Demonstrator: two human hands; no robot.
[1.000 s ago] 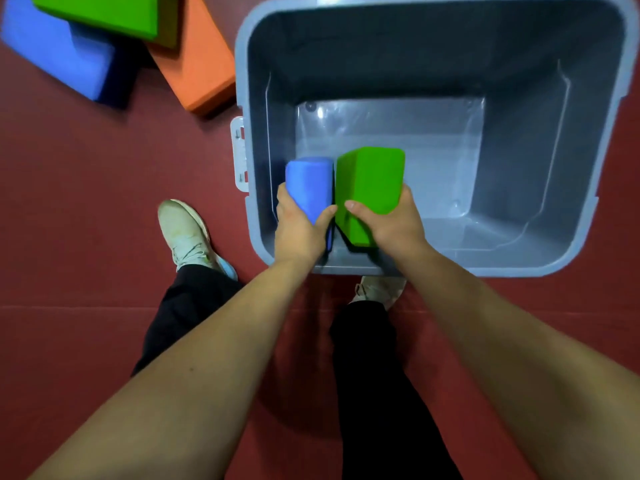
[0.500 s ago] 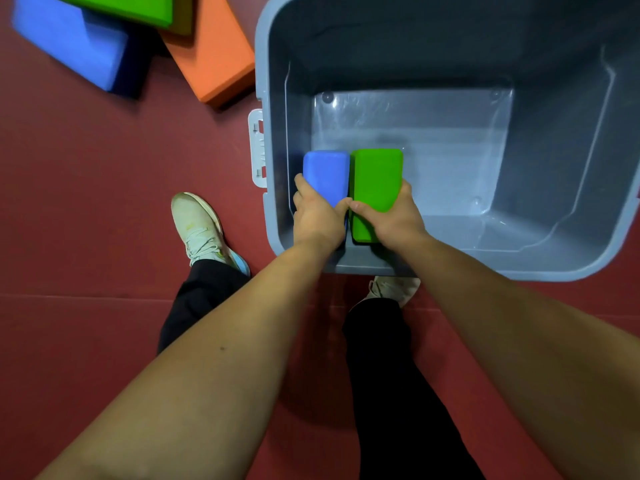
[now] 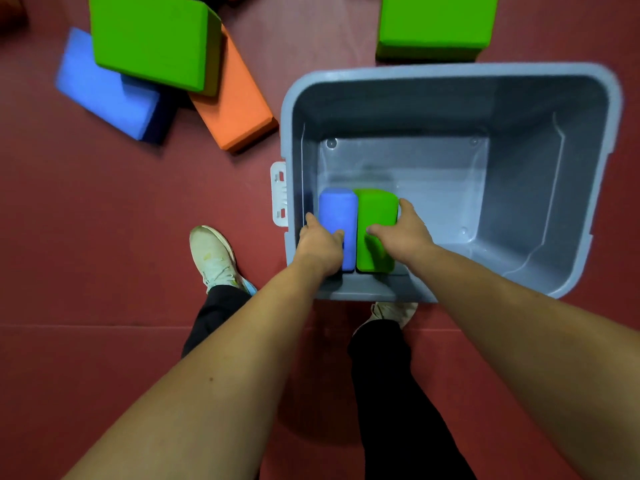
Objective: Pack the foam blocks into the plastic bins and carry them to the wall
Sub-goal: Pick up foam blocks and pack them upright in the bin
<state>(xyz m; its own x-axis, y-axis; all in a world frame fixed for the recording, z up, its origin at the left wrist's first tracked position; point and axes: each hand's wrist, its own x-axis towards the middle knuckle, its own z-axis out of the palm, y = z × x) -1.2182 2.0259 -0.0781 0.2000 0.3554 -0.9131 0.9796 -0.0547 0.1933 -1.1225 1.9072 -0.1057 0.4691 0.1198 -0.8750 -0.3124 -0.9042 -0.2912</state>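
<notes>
A grey plastic bin (image 3: 585, 188) stands on the red floor in front of me. Inside its near left corner a blue foam block (image 3: 337, 216) and a green foam block (image 3: 377, 211) stand side by side on edge, touching. My left hand (image 3: 320, 245) grips the blue block, thumb on top and fingers down its left side. My right hand (image 3: 403, 232) grips the green block, thumb on top and fingers round its right side. Both hands are inside the bin.
Loose blocks lie on the floor at upper left: a green one (image 3: 152, 39) on top of a blue one (image 3: 104, 88) and an orange one (image 3: 235, 105). Another green block (image 3: 433, 26) lies behind the bin. My feet stand at the bin's near edge.
Both blocks have gone down to the bin's bottom near corner and now stand upright together. My view has pulled back, showing more of the floor blocks.
</notes>
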